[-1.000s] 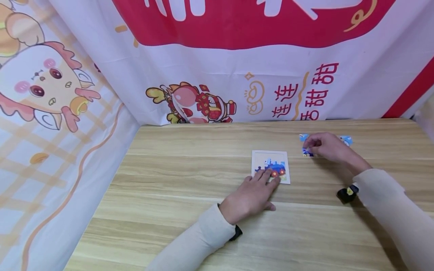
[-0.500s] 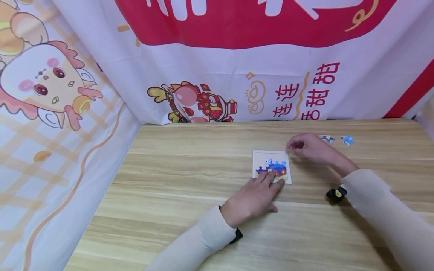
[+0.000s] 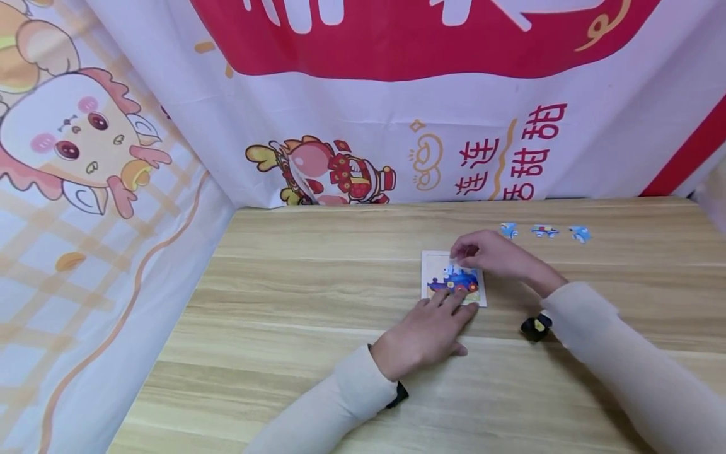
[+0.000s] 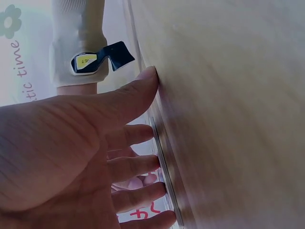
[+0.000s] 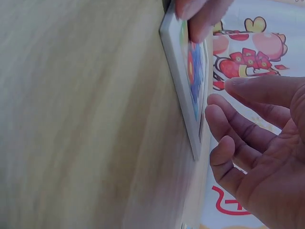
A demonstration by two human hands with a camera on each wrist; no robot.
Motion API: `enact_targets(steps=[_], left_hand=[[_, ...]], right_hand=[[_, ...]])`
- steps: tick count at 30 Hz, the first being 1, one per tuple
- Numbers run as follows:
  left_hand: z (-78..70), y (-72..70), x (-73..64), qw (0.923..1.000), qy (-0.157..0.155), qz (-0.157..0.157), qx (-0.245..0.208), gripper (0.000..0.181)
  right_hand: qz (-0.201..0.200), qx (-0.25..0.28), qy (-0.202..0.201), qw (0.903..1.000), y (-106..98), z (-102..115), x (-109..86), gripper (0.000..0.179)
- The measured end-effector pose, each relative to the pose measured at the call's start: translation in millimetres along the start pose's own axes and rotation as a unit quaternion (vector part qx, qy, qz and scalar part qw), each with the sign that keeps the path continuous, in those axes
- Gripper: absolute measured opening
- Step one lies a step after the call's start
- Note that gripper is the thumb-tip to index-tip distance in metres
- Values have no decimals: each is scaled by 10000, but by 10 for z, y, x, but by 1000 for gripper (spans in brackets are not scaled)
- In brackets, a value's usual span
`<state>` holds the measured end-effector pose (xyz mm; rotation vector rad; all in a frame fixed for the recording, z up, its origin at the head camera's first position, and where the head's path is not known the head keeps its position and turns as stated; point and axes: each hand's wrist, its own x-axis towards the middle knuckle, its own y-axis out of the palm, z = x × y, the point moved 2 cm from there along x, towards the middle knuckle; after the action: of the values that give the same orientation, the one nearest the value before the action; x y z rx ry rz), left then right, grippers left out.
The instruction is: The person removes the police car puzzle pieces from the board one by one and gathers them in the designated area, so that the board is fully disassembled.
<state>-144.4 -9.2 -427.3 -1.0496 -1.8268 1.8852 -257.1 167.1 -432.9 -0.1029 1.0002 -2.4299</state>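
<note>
Blue puzzle picture (image 3: 466, 278), partly filled, sits in a white frame (image 3: 424, 271) on the wooden table (image 3: 283, 302). The left hand (image 3: 422, 334) lies across the frame's near edge, fingers extended. The right hand (image 3: 493, 255) has just come from the three loose pieces (image 3: 544, 231) to the frame's far side — thumb and fingers narrowly spaced; whether they pinch a piece, I cannot tell. This suggests a fitting step.

Beige sleeves (image 3: 592, 318), black wristbands (image 4: 120, 56), yellow label (image 4: 86, 61)
</note>
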Motion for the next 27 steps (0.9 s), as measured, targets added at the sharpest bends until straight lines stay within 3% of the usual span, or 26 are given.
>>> enact_targets(steps=[12,20,27], left_hand=[[16,11,34,9999,-9,29,-142,74],[1,-32,58,9999,-23,-115,-122,78],[-1,-73,110,9995,-157,117,-233,82]], right_hand=[[288,73,-35,9996,92,49,66,18],[339,175,66,9993,130,16,99,19],[341,176,146,9992,130,-9,105,19]])
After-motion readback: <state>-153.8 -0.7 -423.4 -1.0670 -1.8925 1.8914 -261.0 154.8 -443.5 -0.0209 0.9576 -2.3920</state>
